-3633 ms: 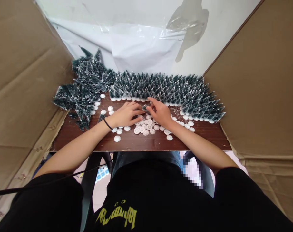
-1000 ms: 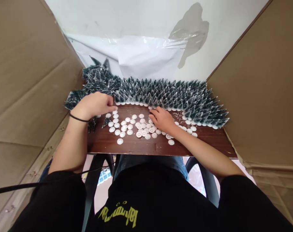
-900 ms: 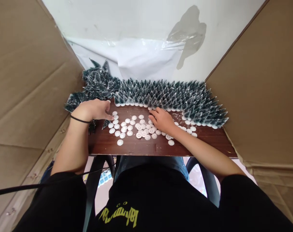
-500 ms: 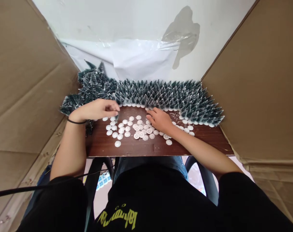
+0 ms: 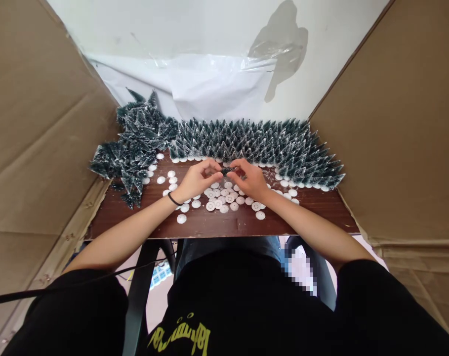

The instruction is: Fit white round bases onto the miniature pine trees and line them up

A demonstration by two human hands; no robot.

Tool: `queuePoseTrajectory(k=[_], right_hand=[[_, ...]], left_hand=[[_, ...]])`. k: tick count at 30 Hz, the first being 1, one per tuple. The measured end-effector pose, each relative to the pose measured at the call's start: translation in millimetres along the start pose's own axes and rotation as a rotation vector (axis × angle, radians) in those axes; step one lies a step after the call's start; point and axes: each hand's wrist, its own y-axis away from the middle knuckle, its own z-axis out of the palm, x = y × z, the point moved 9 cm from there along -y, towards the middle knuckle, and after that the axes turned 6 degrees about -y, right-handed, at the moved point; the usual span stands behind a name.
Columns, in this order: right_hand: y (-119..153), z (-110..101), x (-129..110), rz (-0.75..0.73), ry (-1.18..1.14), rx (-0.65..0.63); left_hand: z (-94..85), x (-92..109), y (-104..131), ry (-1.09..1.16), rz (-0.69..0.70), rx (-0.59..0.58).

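Over the middle of the table, a small dark green miniature tree lies sideways between my two hands. My left hand pinches its left end with thumb and fingers. The bent fingers of my right hand close on its right end; whether they also hold a white disc is hidden. Below the hands, round white discs with small centre holes lie scattered, some overlapping. Behind them, several rows of snow-tipped miniature trees stand packed together on white bases.
A loose pile of miniature trees lies at the left of the brown table. Brown covered panels rise at both sides, and a white wall stands behind. A black cable crosses at the lower left.
My left hand has moved right from beside the tree pile, bringing a miniature tree to the middle. My right hand has shifted slightly right and meets it there.
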Motion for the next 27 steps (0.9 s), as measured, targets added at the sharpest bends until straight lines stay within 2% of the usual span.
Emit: queuePoseTrajectory(k=[3,6,11,14,19,23,27], right_hand=[[1,-8,-2,0.010,-0.047,0.062],[2,-20,2,0.076,-0.111,0.187],[2,-30,12,0.162,-0.198,0.303],[0,-27,16,0.200,-0.205,0.291],[-1,-22,13,0.190,-0.222,0.239],[1,-22,15,0.198,-0.249,0.260],[2,-25,15,0.152,-0.287,0.285]], left_hand=[[-0.5,3,1,-0.116,0.034,0.012],[3.0,15,3,-0.296,0.136,-0.010],[30.2,32,13,-0.541,0.382,-0.216],[41.2,29,16,-0.612,0.427,-0.269],[33.8,23,10,-0.517,0.323,-0.171],[12.0,17,5,-0.371,0.160,-0.010],[-7.5,1,1,-0.205,-0.037,0.114]])
